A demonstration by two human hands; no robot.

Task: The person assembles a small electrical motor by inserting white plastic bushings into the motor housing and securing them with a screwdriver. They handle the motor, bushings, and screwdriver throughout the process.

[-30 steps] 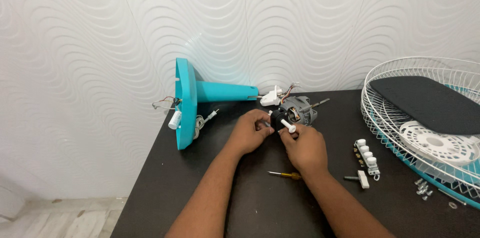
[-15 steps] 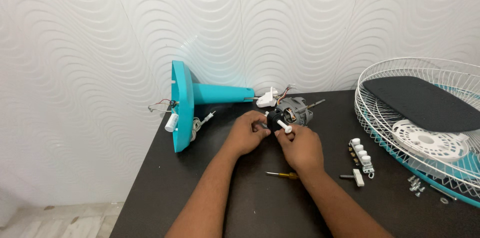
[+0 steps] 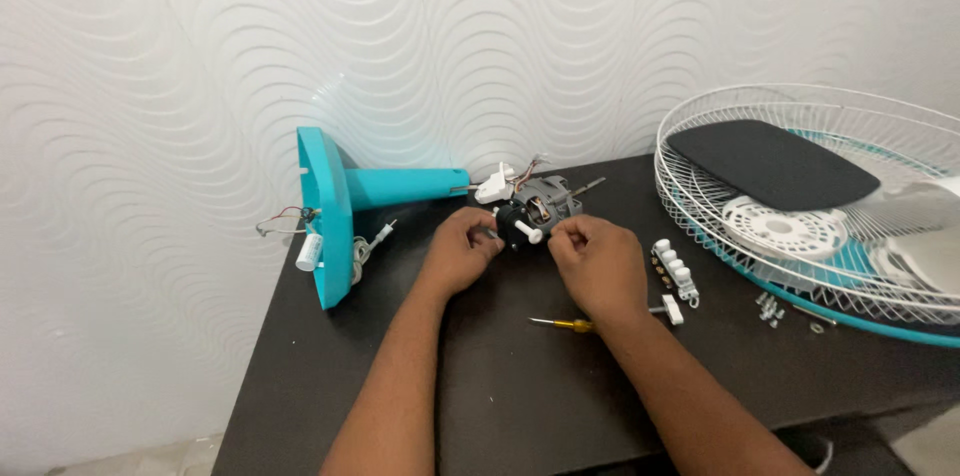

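A small grey fan motor [image 3: 540, 204] with a white shaft knob lies on the dark table [image 3: 520, 396], wired to a teal fan stand [image 3: 345, 201] that lies on its side. My left hand [image 3: 462, 251] grips the motor's left side. My right hand [image 3: 597, 264] pinches the motor's front right, by the white knob. Both hands are closed around the motor, so its lower part is hidden.
A yellow-handled screwdriver [image 3: 565, 324] lies just below my right hand. A white switch block [image 3: 676, 271] and loose screws [image 3: 770, 308] sit to the right. White wire fan guards [image 3: 800, 136] with a black cover and teal parts fill the right side. A wavy white wall stands behind.
Both hands stay on the motor with only small finger shifts. The head camera has shifted slightly, so the scene sits a little further left in view.
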